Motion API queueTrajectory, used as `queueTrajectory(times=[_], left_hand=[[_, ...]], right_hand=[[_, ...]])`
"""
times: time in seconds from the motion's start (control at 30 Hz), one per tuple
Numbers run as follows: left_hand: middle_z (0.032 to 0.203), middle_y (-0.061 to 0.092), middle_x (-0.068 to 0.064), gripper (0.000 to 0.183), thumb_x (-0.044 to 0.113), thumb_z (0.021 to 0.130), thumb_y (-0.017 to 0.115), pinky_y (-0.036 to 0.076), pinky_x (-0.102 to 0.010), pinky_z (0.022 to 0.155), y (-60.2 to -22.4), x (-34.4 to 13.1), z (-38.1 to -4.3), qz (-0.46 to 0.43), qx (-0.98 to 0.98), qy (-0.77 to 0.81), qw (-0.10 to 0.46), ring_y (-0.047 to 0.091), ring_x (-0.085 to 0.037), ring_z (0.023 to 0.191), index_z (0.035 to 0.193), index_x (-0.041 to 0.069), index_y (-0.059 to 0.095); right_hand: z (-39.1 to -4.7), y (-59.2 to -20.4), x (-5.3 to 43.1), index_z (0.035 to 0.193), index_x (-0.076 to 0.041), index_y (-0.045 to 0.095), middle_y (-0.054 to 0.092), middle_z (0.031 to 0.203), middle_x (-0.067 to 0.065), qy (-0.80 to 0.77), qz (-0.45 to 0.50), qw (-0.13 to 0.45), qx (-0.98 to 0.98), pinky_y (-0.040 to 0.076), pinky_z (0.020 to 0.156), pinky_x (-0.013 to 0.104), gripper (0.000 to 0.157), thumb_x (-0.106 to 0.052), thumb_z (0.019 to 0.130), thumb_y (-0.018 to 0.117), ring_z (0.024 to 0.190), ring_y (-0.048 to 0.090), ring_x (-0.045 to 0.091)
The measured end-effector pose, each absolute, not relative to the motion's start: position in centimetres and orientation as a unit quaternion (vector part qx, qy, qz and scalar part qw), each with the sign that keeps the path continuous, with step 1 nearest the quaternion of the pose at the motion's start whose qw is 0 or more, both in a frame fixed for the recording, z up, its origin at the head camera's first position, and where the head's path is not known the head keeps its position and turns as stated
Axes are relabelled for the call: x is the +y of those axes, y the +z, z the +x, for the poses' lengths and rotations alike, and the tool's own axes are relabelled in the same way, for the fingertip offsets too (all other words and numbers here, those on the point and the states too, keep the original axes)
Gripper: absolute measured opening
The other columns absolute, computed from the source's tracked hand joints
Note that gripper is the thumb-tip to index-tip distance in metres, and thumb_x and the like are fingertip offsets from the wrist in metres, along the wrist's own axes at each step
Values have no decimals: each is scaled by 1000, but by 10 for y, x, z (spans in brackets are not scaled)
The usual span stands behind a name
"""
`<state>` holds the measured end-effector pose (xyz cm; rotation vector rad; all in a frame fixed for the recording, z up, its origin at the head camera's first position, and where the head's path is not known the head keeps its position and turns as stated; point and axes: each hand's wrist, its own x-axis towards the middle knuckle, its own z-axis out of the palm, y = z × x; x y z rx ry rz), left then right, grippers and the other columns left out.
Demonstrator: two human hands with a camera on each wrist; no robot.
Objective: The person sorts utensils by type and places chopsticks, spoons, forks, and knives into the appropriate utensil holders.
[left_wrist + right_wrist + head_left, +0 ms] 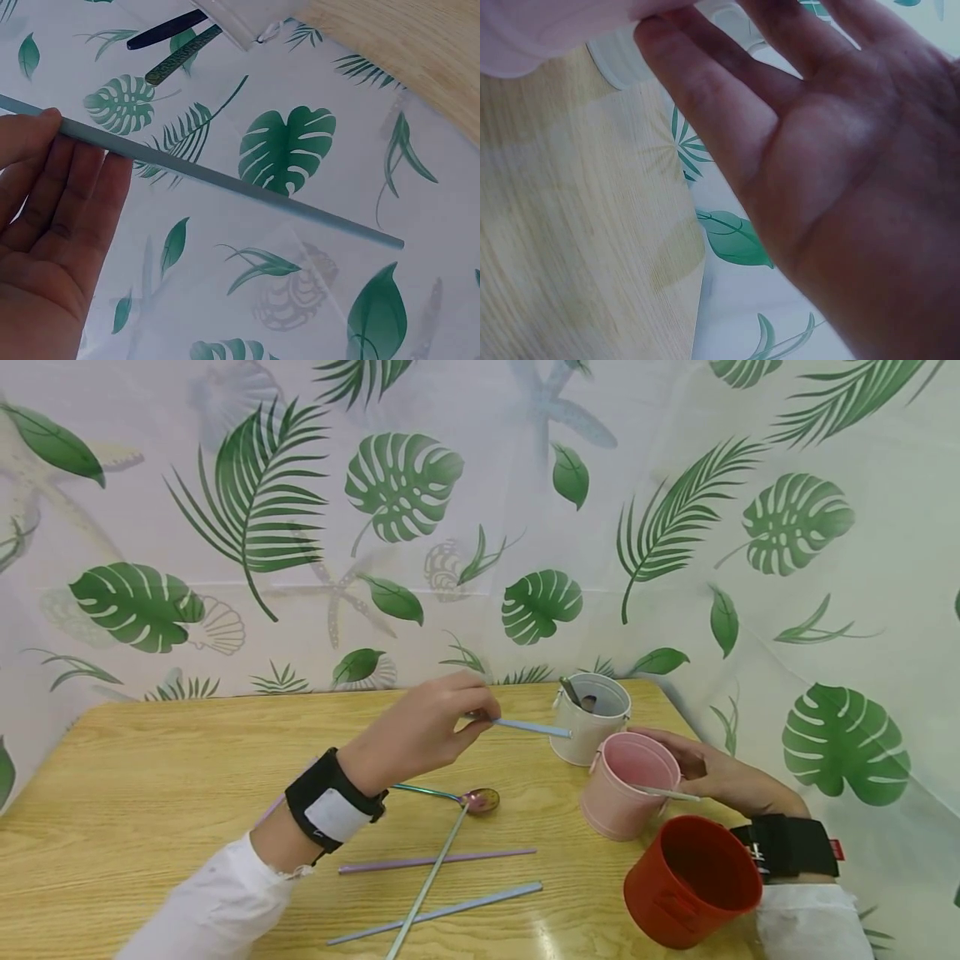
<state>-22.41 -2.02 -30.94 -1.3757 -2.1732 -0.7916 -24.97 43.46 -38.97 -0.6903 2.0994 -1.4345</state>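
Apparently mid-placement, left fingers (480, 700) pinch a blue stick (534, 727) needing tilting bucketward, while loosely extended right fingers (663, 740) touch the pink bucket (615, 802).

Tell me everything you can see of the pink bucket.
The pink bucket looks like painted metal, round and open-topped, with a rim and small side lugs. Its mouth faces up; whether its base sits flat on the wooden table is unclear. It's between the white bucket and the red bucket. A pale stick juts over its rim. The right hand touches its side.
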Motion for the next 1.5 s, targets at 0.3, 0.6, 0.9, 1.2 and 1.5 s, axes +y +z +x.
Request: queueTrajectory(times=[0.3, 0.6, 0.9, 1.2, 1.5], left_hand=[[95, 64, -2, 10, -3, 92, 74, 52, -21, 75, -296, 0, -221, -520, -754, -299, 268, 60, -12, 84, 95, 6, 71], [94, 64, -3, 7, -1, 92, 74, 49, -16, 76, -288, 17, -220, -533, -736, -305, 284, 62, -14, 84, 96, 5, 72], [97, 66, -4, 7, -2, 91, 74, 48, -13, 81, -281, 30, -215, -540, -722, -318, 294, 61, -14, 88, 96, 3, 72], [93, 66, -5, 8, -2, 90, 73, 47, -11, 85, -280, 45, -213, -548, -703, -351, 287, 64, -14, 87, 94, 3, 69], [95, 67, -7, 12, -3, 89, 75, 50, -12, 86, -290, 63, -214, -556, -681, -413, 237, 65, -13, 89, 97, 1, 67]], right_hand=[[-252, -393, 436, 164, -7, 20, 38, 163, 8, -547, -297, 256, 739, 47, 108, 34, 80, 3, 95, 60, 143, 42, 12], [-253, -391, 437, 164, -8, 21, 42, 161, -1, -537, -291, 249, 751, 47, 107, 29, 78, 3, 96, 59, 141, 45, 7], [-251, -392, 437, 164, -8, 20, 44, 158, -9, -533, -277, 249, 760, 47, 106, 27, 79, -1, 96, 61, 139, 45, 4], [-251, -391, 434, 164, -12, 21, 41, 162, 4, -543, -272, 261, 750, 49, 107, 33, 79, 0, 97, 60, 140, 48, 14], [-250, -387, 434, 165, -15, 23, 39, 162, 8, -533, -269, 268, 756, 49, 106, 35, 77, -2, 98, 58, 141, 45, 15]])
